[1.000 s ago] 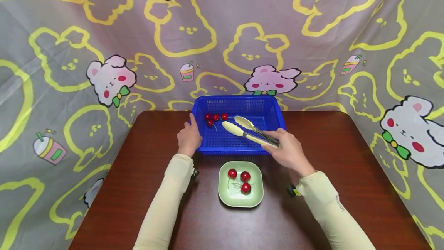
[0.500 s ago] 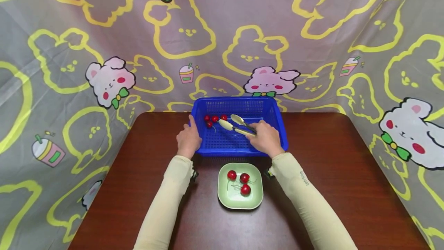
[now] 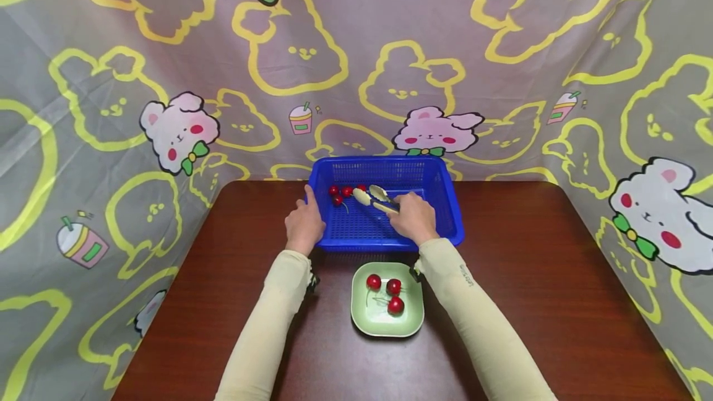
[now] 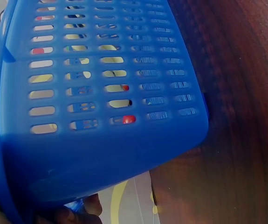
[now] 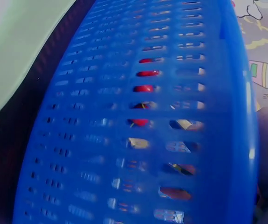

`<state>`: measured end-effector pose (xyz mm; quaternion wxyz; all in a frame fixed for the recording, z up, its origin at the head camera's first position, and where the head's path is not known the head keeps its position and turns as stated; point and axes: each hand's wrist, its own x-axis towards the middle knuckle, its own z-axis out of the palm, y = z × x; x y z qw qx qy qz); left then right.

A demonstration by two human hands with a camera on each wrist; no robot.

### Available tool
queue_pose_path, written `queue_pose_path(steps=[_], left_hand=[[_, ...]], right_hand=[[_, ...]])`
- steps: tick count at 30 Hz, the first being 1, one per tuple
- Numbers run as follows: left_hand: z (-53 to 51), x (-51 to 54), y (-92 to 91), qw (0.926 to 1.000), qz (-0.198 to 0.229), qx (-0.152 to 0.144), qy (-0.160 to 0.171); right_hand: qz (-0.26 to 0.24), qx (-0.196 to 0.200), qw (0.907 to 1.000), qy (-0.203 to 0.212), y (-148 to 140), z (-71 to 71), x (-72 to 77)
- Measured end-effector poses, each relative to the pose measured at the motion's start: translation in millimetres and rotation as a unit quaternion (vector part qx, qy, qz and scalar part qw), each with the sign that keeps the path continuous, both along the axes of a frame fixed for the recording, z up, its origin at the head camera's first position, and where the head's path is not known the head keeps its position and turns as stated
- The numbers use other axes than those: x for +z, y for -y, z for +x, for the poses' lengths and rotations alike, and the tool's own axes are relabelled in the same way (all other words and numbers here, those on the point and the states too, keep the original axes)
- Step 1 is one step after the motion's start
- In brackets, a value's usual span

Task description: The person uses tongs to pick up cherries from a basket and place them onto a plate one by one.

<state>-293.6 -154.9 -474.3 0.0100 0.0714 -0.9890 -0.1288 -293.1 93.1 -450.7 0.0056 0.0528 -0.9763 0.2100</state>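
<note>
At the left side of the blue plastic basket (image 3: 384, 244), my left hand (image 3: 304, 226) holds the rim, with one finger pointing forward along it. In the left wrist view its fingers (image 4: 92, 205) curl by the basket's rim. My right hand (image 3: 413, 218) grips a pair of tongs (image 3: 384, 206) over the inside of the basket. The tongs' pale, scalloped heads stand apart, close to several red cherries (image 3: 337, 200) in the back left corner. One cherry is partly hidden behind the tongs. Through the slots in the right wrist view, red cherries (image 5: 145, 88) show only in pieces.
A pale green square dish (image 3: 363, 320) with 3 stemmed cherries (image 3: 395, 306) stands in front of the basket, partly near my right sleeve. The brown wooden table (image 3: 535, 265) extends on both sides. A patterned cloth (image 3: 334, 98) hangs behind it.
My right hand has moved left and forward with the tongs, bringing their heads nearer the cherries; the heads have drawn closer together. My left hand stays at the basket's rim.
</note>
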Motion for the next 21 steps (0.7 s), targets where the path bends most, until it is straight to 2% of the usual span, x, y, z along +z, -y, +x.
queue_pose_path(steps=[21], left_hand=[[1.1, 2.4, 0.2, 1.0, -0.001, -0.001, 0.004]], right_hand=[[-0.007, -0.002, 0.9999, -0.009, 8.4, -1.7, -0.3]])
